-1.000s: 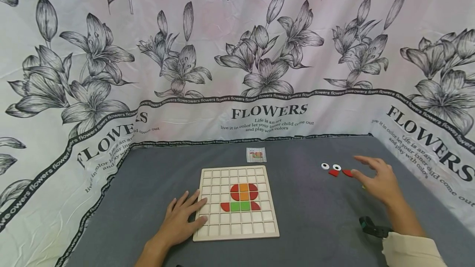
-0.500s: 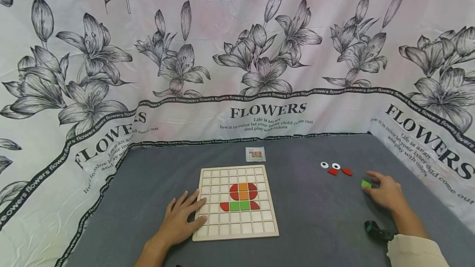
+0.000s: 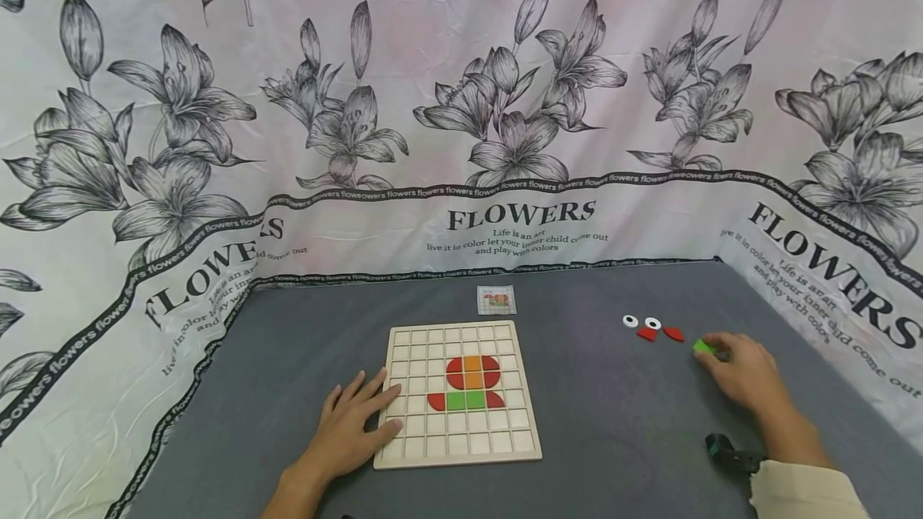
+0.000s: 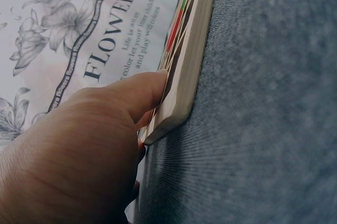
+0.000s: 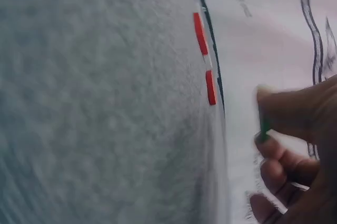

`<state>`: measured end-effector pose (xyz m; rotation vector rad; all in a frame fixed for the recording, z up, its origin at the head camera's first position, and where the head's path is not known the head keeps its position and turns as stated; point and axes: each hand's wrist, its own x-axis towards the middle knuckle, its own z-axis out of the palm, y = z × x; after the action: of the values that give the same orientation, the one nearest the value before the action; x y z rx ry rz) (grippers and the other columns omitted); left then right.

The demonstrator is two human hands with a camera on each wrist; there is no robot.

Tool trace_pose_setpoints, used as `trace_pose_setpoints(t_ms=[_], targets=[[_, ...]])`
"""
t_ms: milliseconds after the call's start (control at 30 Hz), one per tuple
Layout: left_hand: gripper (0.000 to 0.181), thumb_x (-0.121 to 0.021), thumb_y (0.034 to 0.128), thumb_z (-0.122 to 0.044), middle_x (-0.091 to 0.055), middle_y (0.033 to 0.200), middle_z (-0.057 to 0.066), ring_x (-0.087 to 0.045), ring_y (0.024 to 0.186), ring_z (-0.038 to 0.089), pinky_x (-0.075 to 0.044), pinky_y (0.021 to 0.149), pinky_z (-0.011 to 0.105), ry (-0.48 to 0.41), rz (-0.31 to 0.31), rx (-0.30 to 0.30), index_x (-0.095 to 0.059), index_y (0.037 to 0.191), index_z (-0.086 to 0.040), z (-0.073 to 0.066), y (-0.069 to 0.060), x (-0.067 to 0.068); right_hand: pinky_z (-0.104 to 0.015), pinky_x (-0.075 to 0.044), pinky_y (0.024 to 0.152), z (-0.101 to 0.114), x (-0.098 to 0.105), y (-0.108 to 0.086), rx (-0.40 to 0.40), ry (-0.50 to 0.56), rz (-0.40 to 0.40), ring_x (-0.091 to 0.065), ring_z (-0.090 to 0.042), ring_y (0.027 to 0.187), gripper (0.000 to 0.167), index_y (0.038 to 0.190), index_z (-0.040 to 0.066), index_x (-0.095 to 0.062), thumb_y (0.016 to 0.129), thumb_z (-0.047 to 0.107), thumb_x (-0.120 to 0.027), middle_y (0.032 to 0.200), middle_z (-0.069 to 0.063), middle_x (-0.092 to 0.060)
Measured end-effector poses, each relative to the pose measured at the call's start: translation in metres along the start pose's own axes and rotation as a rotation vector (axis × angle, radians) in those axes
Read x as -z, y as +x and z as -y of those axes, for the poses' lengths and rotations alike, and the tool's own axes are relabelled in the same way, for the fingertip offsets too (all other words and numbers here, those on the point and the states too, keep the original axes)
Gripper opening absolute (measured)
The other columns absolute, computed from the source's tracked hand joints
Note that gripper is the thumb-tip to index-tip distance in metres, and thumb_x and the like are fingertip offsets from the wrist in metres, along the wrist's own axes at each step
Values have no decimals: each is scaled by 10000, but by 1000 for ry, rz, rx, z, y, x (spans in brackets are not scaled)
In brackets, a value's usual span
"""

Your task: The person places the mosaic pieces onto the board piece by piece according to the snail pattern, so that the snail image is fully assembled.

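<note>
A wooden grid board (image 3: 461, 447) lies on the grey cloth, with red, orange and green tiles set in some of its squares. Along its left edge rests my left hand (image 3: 346, 429), fingers spread; in the left wrist view the thumb (image 4: 145, 95) lies on the board's rim. Between thumb and fingertips my right hand (image 3: 746, 371) pinches a green tile (image 3: 703, 347). The right wrist view shows that green tile (image 5: 264, 124) edge-on, lifted off the cloth. Just left of this hand lie two red pieces, one of them a rounded red tile (image 3: 674, 334).
Two white eye discs, one of them the left eye disc (image 3: 630, 321), lie beside a red tile (image 3: 647, 334). A small pattern card (image 3: 496, 300) lies behind the board. A flower-printed curtain (image 3: 519, 231) surrounds the table at the back and sides.
My right hand has moved from near the red pieces to the green tile, taken hold of it and lifted it slightly. The left hand has stayed on the board.
</note>
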<state>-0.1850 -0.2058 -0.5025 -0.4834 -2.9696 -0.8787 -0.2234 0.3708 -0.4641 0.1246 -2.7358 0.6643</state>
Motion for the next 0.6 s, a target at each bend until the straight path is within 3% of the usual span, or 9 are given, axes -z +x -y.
trace_pose_setpoints(t_ms=[467, 600], targets=[[579, -554, 919, -564, -347, 1526, 14, -188, 1417, 363, -14, 1081, 625, 6, 7, 3, -564, 1391, -230, -1, 0, 2, -575, -386, 729, 92, 20, 6, 144, 118, -161, -515, -393, 940, 310, 1153, -39, -654, 890, 114, -710, 1064, -204, -577], [584, -559, 916, -564, -348, 1525, 21, -189, 1416, 368, -15, 1080, 628, 4, 7, 4, -564, 1391, -226, -1, 0, 2, -469, -410, 699, 116, 23, 5, 227, 131, -224, -523, -321, 944, 320, 1119, -16, -686, 818, 56, -767, 1011, -130, -599]])
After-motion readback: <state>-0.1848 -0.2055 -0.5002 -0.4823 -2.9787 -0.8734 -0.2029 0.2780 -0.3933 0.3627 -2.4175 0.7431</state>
